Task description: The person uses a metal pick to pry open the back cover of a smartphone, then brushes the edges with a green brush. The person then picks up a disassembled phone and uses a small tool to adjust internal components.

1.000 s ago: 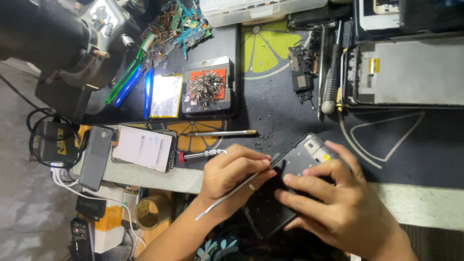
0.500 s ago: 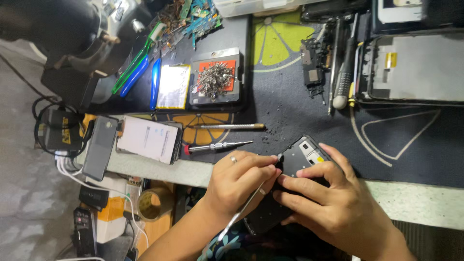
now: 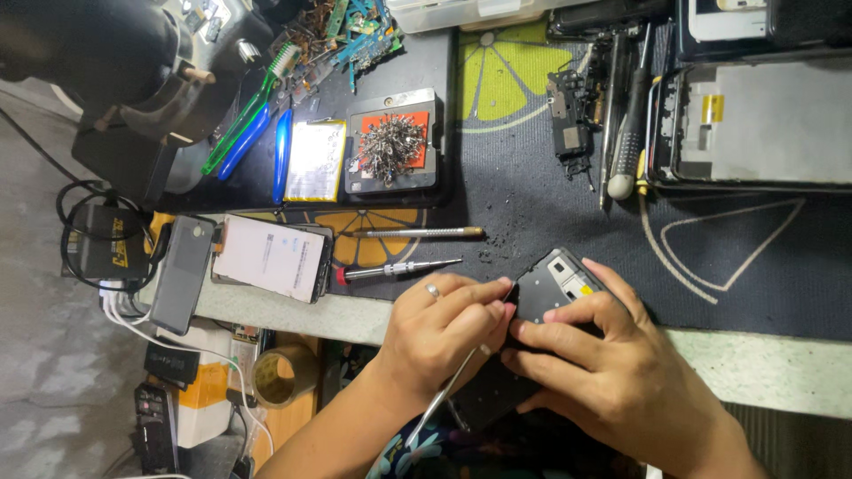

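The phone (image 3: 555, 288) sits at the lower middle of the frame, opened up with its back off, half on the dark work mat (image 3: 710, 239) and half over the pale edge of the bench (image 3: 763, 364). Only the head view shows this.

Risk first. The phone overhangs the bench edge, so a slip of the supporting fingers could let it tip off toward the lap. The thin metal tool (image 3: 453, 386) is worked into the phone's upper left corner; too much push there could, I judge, gouge the board or snap a small part. Loose black grit on the mat just above the phone could also get inside the open case.

Now the grip. The left hand (image 3: 444, 333), wearing a ring, is curled tight, thumb and fingers pinched together around the tool, whose shaft runs down and left out of the fist. The right hand (image 3: 612, 377) lies across the phone from the lower right, fingers half spread and pressed flat onto its body, thumb underneath, clamping it steady.

Just above the hands lie two slim screwdrivers (image 3: 404, 251). Further up is a tray of screws (image 3: 390, 149), and at the left a second phone (image 3: 271, 257) lying flat.
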